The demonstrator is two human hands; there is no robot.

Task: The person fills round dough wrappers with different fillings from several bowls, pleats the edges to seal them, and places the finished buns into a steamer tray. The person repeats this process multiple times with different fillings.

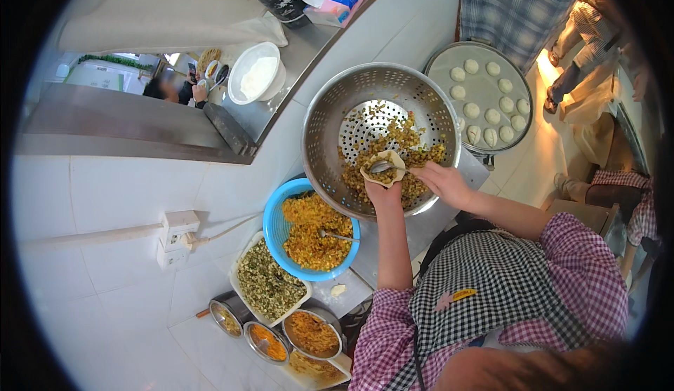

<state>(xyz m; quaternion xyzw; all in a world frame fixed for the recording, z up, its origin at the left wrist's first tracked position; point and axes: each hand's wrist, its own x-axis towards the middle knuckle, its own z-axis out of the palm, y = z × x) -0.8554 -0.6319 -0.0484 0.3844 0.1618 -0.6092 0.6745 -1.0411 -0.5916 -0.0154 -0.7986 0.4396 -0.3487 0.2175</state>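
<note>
My left hand (385,194) cups a round dough wrapper (396,159) over the large perforated steel colander (314,121). A metal spoon (381,167) rests in the middle of the wrapper, its handle gripped by the closed fingers of my right hand (444,182). Some filling shows in the wrapper around the spoon's bowl. Below both hands, a chopped yellow-brown filling (403,135) covers the right and near parts of the colander's bottom. My left fingers are mostly hidden beneath the dough.
A blue basin (269,233) of orange-yellow filling stands left of the colander, beside a white tub (303,297) of green filling and several smaller containers. At the far right, a round pan (439,64) carries several filled buns. A white bowl (275,82) sits on the counter; people stand at right.
</note>
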